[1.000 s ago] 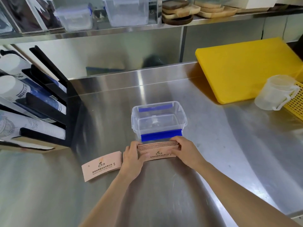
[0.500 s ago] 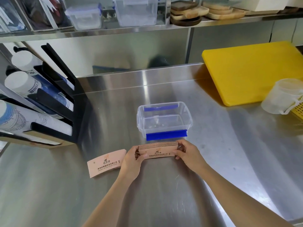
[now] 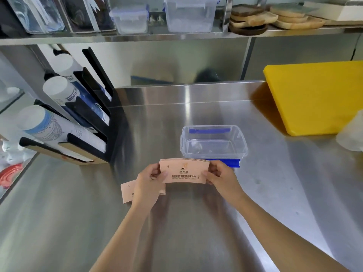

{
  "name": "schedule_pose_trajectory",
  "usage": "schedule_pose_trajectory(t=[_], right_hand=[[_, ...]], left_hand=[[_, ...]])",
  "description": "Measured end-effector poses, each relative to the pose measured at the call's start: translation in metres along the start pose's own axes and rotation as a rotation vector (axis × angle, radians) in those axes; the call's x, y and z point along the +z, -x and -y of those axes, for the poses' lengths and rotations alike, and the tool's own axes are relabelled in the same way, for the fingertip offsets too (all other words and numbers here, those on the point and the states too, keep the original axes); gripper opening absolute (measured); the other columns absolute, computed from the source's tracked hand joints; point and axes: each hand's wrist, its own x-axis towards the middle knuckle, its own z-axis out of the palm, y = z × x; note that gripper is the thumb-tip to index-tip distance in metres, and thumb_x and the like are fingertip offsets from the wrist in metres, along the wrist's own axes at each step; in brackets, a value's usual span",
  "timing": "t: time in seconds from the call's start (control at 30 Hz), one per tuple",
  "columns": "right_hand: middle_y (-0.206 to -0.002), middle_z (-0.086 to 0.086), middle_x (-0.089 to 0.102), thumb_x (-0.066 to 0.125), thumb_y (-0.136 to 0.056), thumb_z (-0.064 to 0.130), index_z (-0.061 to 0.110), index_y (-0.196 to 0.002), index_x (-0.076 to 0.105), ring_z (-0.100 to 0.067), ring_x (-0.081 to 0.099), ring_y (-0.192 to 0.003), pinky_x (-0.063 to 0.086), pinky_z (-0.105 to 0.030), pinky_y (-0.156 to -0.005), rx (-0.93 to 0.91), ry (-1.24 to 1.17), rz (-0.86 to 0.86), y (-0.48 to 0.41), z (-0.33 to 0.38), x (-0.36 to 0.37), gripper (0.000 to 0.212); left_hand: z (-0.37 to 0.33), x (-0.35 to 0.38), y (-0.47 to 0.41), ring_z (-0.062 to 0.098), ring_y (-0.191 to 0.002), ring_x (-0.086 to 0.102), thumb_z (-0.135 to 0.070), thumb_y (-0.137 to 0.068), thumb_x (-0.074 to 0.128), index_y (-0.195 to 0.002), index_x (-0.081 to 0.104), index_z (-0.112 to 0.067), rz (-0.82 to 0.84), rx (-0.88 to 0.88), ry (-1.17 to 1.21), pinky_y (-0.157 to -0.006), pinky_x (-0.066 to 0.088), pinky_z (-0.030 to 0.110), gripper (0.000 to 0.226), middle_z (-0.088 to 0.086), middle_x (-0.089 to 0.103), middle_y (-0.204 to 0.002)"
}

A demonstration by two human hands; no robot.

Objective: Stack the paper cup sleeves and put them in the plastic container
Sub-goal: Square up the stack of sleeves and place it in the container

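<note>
While the steel counter [image 3: 196, 222] lies bare beneath your forearms, your left hand [image 3: 148, 186] and right hand [image 3: 220, 176] together pinch a stack of flat, pale pink paper cup sleeves [image 3: 183, 170], one hand at each short end, thumbs on the printed face and fingers behind. The stack is raised off the counter and tilted so its printed side faces you, its top edge showing several layers. It sits just in front of the clear, rectangular plastic container [image 3: 214, 142], which stands open and holds no sleeves, with a blue clip [image 3: 225, 162] along its near side partly hidden behind the stack and your right hand. One more pink paper sleeve [image 3: 127, 192] lies flat on the counter, partly covered by your left hand. Off to your left stands a black rack of white paper cups [image 3: 64, 118]; at far right a yellow cutting board [image 3: 318, 97] leans against the back wall.
</note>
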Motion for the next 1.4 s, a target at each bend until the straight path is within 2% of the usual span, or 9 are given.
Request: schedule_pose_trajectory(t=[0.1, 0.3, 0.5, 0.7, 0.8, 0.97, 1.1, 1.27, 1.4], right_hand=[[-0.096, 0.0, 0.07, 0.061, -0.083, 0.013, 0.033, -0.083, 0.058, -0.018, 0.067, -0.094, 0.056, -0.039, -0.085, 0.013, 0.047, 0.064, -0.006, 0.009, 0.026, 0.02], [-0.087, -0.002, 0.069, 0.061, -0.08, 0.012, 0.017, -0.086, 0.062, -0.019, 0.067, -0.079, 0.055, -0.039, -0.08, 0.099, 0.099, 0.169, -0.016, 0.017, 0.076, 0.009], [-0.095, -0.011, 0.071, 0.062, -0.081, 0.009, 0.016, -0.083, 0.06, -0.026, 0.07, -0.088, 0.056, -0.047, -0.085, 0.172, 0.102, 0.229, -0.022, 0.018, 0.103, 0.008], [-0.091, -0.008, 0.066, 0.059, -0.085, 0.009, 0.012, -0.09, 0.057, -0.018, 0.062, -0.073, 0.051, -0.023, -0.056, 0.215, 0.146, 0.248, -0.024, 0.018, 0.113, 0.007], [-0.085, -0.008, 0.066, 0.059, -0.084, 0.009, 0.01, -0.09, 0.058, -0.018, 0.06, -0.064, 0.047, -0.024, -0.056, 0.228, 0.184, 0.246, -0.026, 0.013, 0.114, 0.006], [-0.086, -0.007, 0.066, 0.064, -0.082, 0.022, 0.012, -0.089, 0.059, -0.017, 0.058, -0.067, 0.052, -0.033, -0.063, 0.25, 0.25, 0.205, -0.031, 0.002, 0.112, 0.014], [-0.076, -0.007, 0.062, 0.07, -0.074, 0.041, 0.011, -0.077, 0.055, -0.021, 0.058, -0.066, 0.052, -0.035, -0.066, 0.339, 0.316, 0.203, -0.035, 0.008, 0.112, 0.034], [-0.07, -0.012, 0.062, 0.071, -0.076, 0.027, 0.002, -0.085, 0.061, -0.018, 0.054, -0.054, 0.044, -0.025, -0.051, 0.351, 0.365, 0.273, -0.037, 0.013, 0.121, 0.029], [-0.076, -0.015, 0.065, 0.075, -0.073, 0.024, 0.003, -0.08, 0.06, -0.023, 0.057, -0.063, 0.047, -0.033, -0.064, 0.303, 0.322, 0.279, -0.035, 0.006, 0.118, 0.027]], left_hand=[[-0.003, -0.029, 0.003, 0.02, -0.078, 0.065, -0.008, -0.083, 0.062, -0.091, 0.066, -0.019, -0.057, -0.1, 0.031, -0.075, 0.053, 0.033, 0.015, -0.002, 0.069, -0.081], [0.008, -0.069, 0.008, 0.016, -0.065, 0.061, -0.003, -0.083, 0.059, -0.087, 0.069, -0.008, -0.141, -0.244, 0.102, -0.067, 0.051, 0.027, 0.011, 0.003, 0.069, -0.072], [0.029, -0.085, 0.005, 0.017, -0.061, 0.057, -0.003, -0.083, 0.058, -0.071, 0.069, -0.01, -0.216, -0.307, 0.087, -0.062, 0.048, 0.029, 0.018, 0.003, 0.066, -0.066], [0.042, -0.089, 0.0, 0.025, -0.068, 0.056, -0.006, -0.082, 0.059, -0.062, 0.062, -0.021, -0.243, -0.351, 0.073, -0.07, 0.05, 0.036, 0.025, 0.003, 0.065, -0.066], [0.046, -0.089, -0.003, 0.027, -0.067, 0.055, -0.004, -0.081, 0.059, -0.059, 0.062, -0.02, -0.223, -0.372, 0.056, -0.069, 0.049, 0.035, 0.027, 0.004, 0.065, -0.064], [0.055, -0.092, -0.01, 0.026, -0.068, 0.054, -0.015, -0.078, 0.065, -0.066, 0.059, -0.016, -0.205, -0.433, -0.01, -0.073, 0.05, 0.039, 0.013, 0.011, 0.064, -0.076], [0.054, -0.095, -0.021, 0.025, -0.065, 0.049, -0.042, -0.07, 0.069, -0.069, 0.06, -0.006, -0.154, -0.551, -0.094, -0.069, 0.045, 0.032, 0.037, 0.008, 0.056, -0.068], [0.05, -0.09, -0.034, 0.027, -0.087, 0.062, -0.04, -0.061, 0.079, -0.083, 0.055, -0.007, -0.079, -0.544, -0.231, -0.073, 0.05, 0.034, 0.046, 0.011, 0.065, -0.094], [0.051, -0.093, -0.033, 0.024, -0.092, 0.062, -0.044, -0.051, 0.082, -0.099, 0.06, -0.006, 0.023, -0.546, -0.181, -0.07, 0.046, 0.03, 0.065, 0.007, 0.067, -0.1]])
